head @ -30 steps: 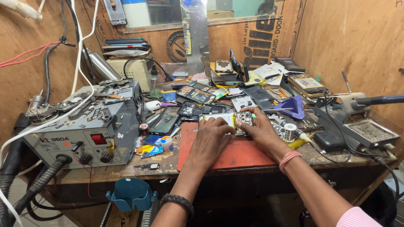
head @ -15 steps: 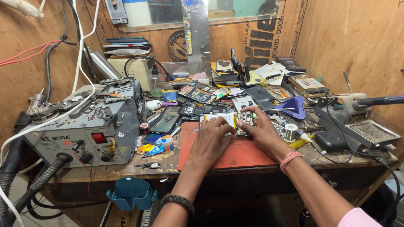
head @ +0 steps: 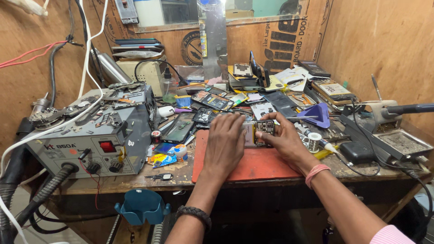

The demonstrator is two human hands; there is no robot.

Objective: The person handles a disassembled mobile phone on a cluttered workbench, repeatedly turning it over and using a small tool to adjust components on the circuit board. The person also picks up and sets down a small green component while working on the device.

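Observation:
An opened phone (head: pixel 258 132) with its back off and circuit board showing lies at the far edge of a red work mat (head: pixel 253 165). My left hand (head: pixel 224 143) rests palm-down over the phone's left half, pressing it to the mat. My right hand (head: pixel 282 139) grips the phone's right end, with fingertips on the board near the camera module. A braided dark band sits on my left wrist and a pink band on my right wrist.
A grey hot-air rework station (head: pixel 92 142) with hoses stands at the left. Several phones and loose parts (head: pixel 212 101) crowd the bench behind the mat. A solder spool (head: pixel 313 141), purple stand (head: pixel 319 114) and soldering iron holder (head: pixel 391 113) sit at the right. A blue cup (head: pixel 142 205) hangs below the front edge.
Both hands stay on the opened phone. My fingers have shifted only slightly on it.

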